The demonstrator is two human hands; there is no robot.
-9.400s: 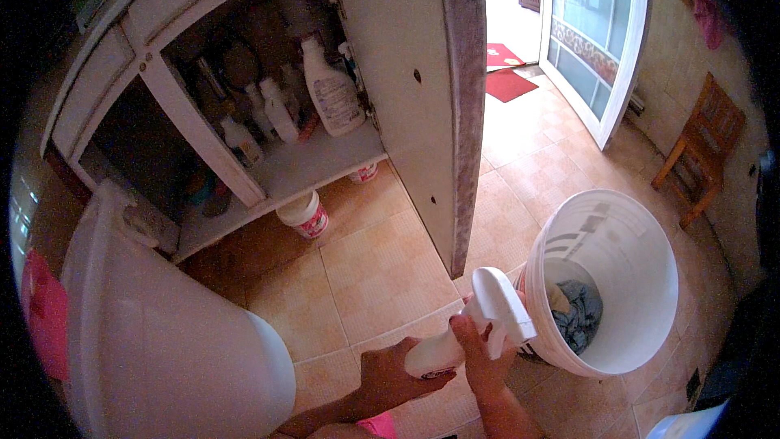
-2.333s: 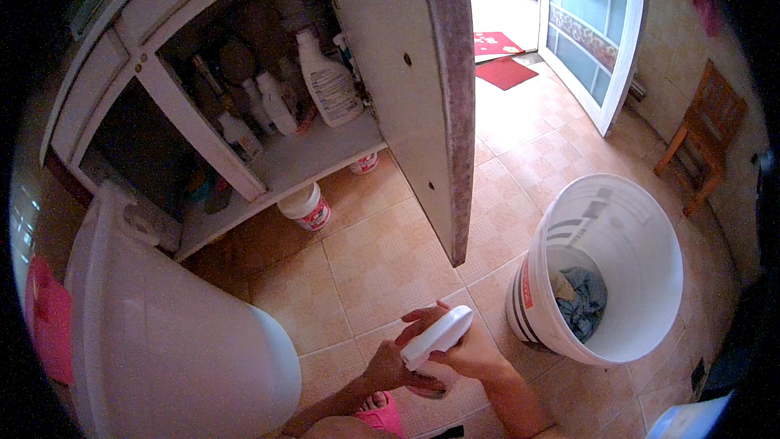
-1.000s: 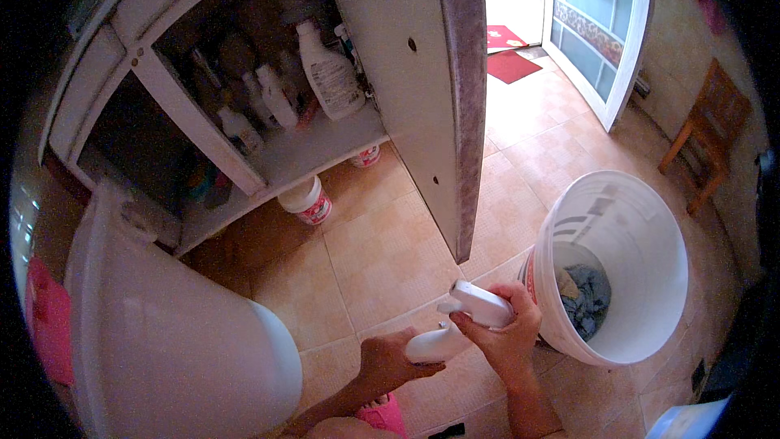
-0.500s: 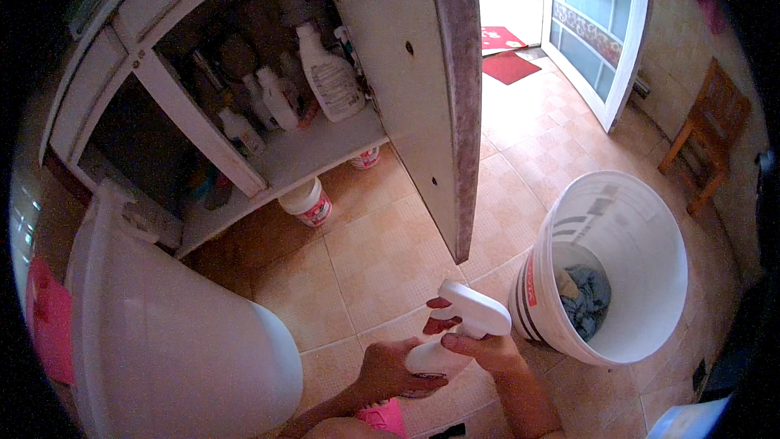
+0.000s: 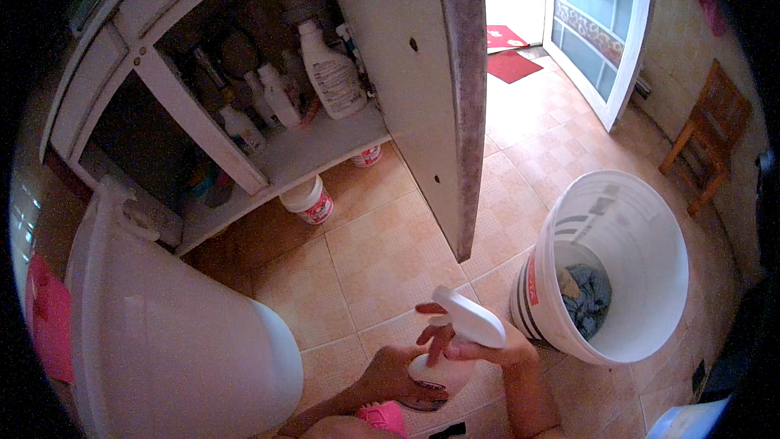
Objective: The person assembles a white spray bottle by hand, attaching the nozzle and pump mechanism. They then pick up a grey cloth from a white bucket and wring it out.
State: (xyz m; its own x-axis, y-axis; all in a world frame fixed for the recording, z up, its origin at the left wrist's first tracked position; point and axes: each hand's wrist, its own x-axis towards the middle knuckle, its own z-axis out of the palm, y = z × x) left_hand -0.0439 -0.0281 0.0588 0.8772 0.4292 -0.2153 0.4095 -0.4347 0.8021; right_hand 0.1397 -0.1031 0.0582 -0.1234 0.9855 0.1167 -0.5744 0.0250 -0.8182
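A white spray bottle (image 5: 445,370) is held between my two hands at the lower middle. My left hand (image 5: 392,375) wraps round its rounded body from the left. My right hand (image 5: 505,348) grips the neck just under the white trigger head (image 5: 471,319), the thumb lying across it. Some of the right fingers reach past the neck and stick out on the far side. The bottle leans, and its lower part is partly covered by my left hand.
Ahead, the open cabinet (image 5: 280,154) holds several white bottles, its door (image 5: 414,106) swung outward. A large white bucket (image 5: 654,293) with grey cloth inside stands right. A big pale tub (image 5: 187,341) fills the left. A small tub (image 5: 309,199) sits under the cabinet; a wooden chair (image 5: 711,134) is far right.
The bottle's trigger head has shifted slightly left and down. My right fingers have spread and changed position around the neck, and more of the bottle's body shows. My left hand keeps its hold.
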